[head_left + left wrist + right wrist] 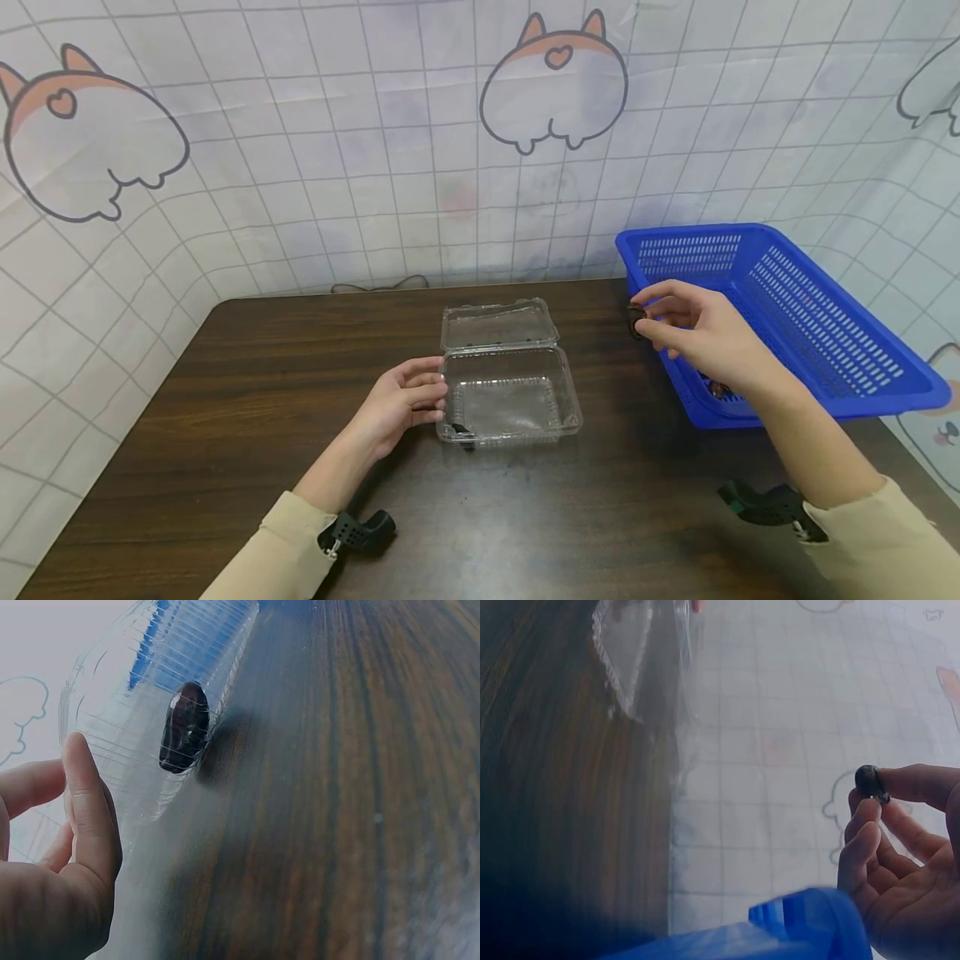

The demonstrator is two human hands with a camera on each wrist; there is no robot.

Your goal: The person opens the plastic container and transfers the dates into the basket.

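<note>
A clear plastic clamshell box (510, 400) stands on the table with its lid (498, 325) raised back. One dark, shiny date (184, 729) lies inside, near the front left corner. My left hand (397, 404) touches the box's left side with its fingers fairly straight. Over the left rim of the blue basket, my right hand (705, 329) pinches another date (636, 319) between thumb and fingers. The right wrist view shows this date (868, 781) at the fingertips, partly covered by them.
The blue slotted plastic basket (832, 342) stands at the table's right, with at least one more date (717, 389) in it, half hidden under my right forearm. A thin cable (382, 287) runs along the back edge of the brown wooden table (285, 375), before a cloth-like wall covering.
</note>
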